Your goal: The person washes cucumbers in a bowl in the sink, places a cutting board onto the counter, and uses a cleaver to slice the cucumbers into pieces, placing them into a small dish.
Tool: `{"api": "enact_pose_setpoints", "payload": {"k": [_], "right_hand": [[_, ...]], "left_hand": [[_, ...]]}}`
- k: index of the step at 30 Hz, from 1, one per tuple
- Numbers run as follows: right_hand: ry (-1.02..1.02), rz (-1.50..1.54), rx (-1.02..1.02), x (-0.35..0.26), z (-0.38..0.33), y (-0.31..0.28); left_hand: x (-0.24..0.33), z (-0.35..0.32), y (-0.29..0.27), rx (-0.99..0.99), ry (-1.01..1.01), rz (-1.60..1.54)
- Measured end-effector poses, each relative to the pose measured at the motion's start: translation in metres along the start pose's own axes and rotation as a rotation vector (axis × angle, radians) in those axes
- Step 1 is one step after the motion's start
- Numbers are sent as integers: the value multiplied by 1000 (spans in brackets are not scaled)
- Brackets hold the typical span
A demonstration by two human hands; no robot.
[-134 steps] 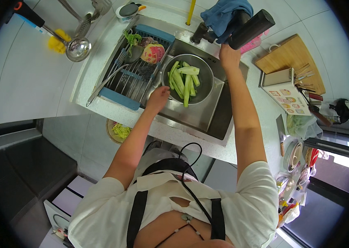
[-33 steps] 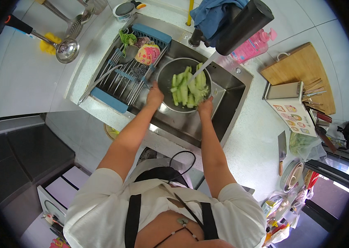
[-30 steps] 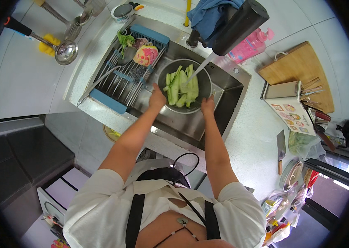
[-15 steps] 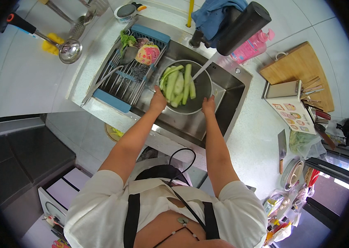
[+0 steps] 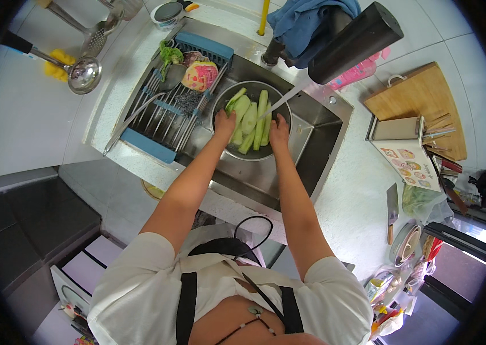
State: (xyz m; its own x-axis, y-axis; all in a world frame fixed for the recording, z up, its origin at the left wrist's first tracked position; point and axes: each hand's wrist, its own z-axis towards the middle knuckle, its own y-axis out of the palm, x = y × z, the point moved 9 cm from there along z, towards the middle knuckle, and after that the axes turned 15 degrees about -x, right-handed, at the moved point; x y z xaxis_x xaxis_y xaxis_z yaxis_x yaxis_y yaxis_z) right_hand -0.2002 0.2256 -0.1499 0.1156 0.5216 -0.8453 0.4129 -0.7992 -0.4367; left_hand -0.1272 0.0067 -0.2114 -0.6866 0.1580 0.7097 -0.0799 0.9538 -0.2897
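Note:
A round metal basin (image 5: 248, 158) sits in the sink with several long, pale green peeled vegetable pieces (image 5: 248, 119) in it; I cannot tell their exact kind. Water from a black faucet (image 5: 352, 43) streams into the basin at its upper right. My left hand (image 5: 224, 123) reaches over the left rim, fingers extended against the leftmost pieces. At the right side of the basin, my right hand (image 5: 279, 131) is also inside the rim, its fingers stretched beside the rightmost pieces. Neither hand appears to grip a piece; some fingertips are hard to make out.
A drying rack (image 5: 148, 150) spans the sink's left side, bearing a ladle (image 5: 173, 80), a pink-yellow cloth (image 5: 200, 76) and leafy greens (image 5: 170, 55). On the right counter lie a cleaver (image 5: 392, 210) and a knife holder (image 5: 406, 152). A cutting board (image 5: 421, 100) leans behind.
Both hands have left the basin's outer rim and moved inward, to the vegetable pieces. The basin sits slightly further left in the view, which has shifted a little.

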Motion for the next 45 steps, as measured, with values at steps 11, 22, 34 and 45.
{"api": "enact_pose_setpoints", "payload": {"k": [11, 22, 34, 45], "right_hand": [[322, 920, -447, 2, -13, 72], [250, 596, -82, -7, -18, -1], [412, 839, -346, 44, 2, 90], [260, 605, -120, 9, -18, 17]], "left_hand": [[31, -57, 30, -382, 40, -670], [31, -75, 1, -176, -14, -538], [24, -53, 33, -331, -132, -744], [36, -72, -11, -163, 104, -743]]}}
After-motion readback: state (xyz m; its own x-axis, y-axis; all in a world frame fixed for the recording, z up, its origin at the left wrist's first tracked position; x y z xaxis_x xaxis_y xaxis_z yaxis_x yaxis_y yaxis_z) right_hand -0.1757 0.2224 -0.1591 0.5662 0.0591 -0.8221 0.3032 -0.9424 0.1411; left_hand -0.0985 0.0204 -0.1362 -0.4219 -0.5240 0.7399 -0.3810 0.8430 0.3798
